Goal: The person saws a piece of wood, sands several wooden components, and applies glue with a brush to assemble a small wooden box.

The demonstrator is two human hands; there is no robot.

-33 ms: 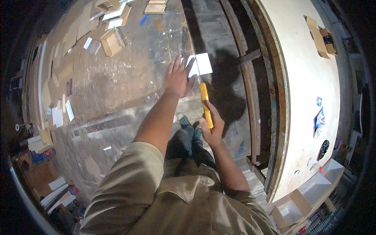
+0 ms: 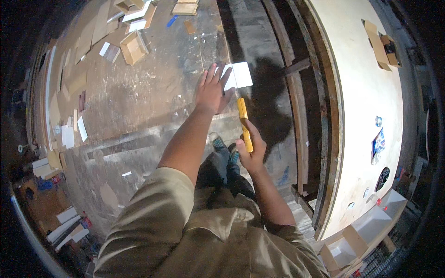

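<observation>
the left hand lies with its palm down and its fingers spread apart, grasping nothing; the fingertips are resting over the left part of a flat white piece. this white piece is at the far edge of the dark gap, partly on the brown scuffed surface, and its right part sticks out past the edge of this surface. the right hand is nearer to the body and a little to the right, with its fingers clenched around the yellow handle of a tool. from the far end of the handle a thin blade seems to go along the white piece, just beside the left fingers, but it is too narrow to see well. on the far left of the brown surface stands an open tan box, and to the right of it, farther away, lies a small blue object. at the right side there is a pale tabletop, which carries a folded cardboard piece at its far end and a blue packet nearer. beside its near end is a box with white compartments.
</observation>
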